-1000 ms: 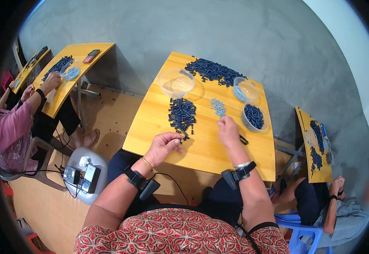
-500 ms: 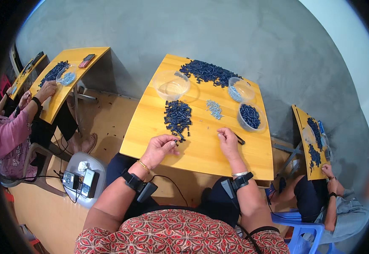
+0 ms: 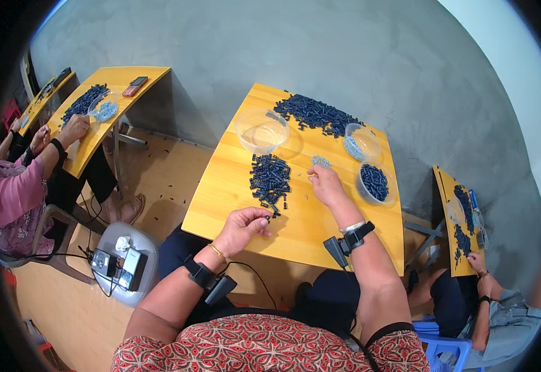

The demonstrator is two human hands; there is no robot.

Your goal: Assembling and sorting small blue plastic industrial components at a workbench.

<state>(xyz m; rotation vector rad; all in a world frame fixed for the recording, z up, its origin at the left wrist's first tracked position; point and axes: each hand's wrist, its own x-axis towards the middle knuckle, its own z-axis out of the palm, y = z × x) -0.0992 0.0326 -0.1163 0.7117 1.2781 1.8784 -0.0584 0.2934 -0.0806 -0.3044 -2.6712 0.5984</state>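
My left hand (image 3: pixel 241 229) is closed in a pinch near the table's front edge, holding a small dark blue cylindrical piece (image 3: pixel 267 217). Just beyond it lies a pile of like dark blue pieces (image 3: pixel 269 177). My right hand (image 3: pixel 327 186) reaches forward, its fingertips together at the near edge of a small heap of silvery bits (image 3: pixel 321 161). Whether a bit is between those fingers is too small to see. To the right of this hand stands a clear round tub (image 3: pixel 392 192) with dark blue pieces in it.
On my yellow table (image 3: pixel 221 204) are a clear tub (image 3: pixel 241 133), another tub (image 3: pixel 376 146) with silvery bits, and a long dark blue heap (image 3: pixel 320 115) at the back. People work at tables on both sides. A grey stool (image 3: pixel 146 248) with devices stands at left.
My right hand has moved forward to the silvery heap. A black elongated thing that lay beside it no longer shows. My left hand keeps its piece. The whole view has shifted slightly.
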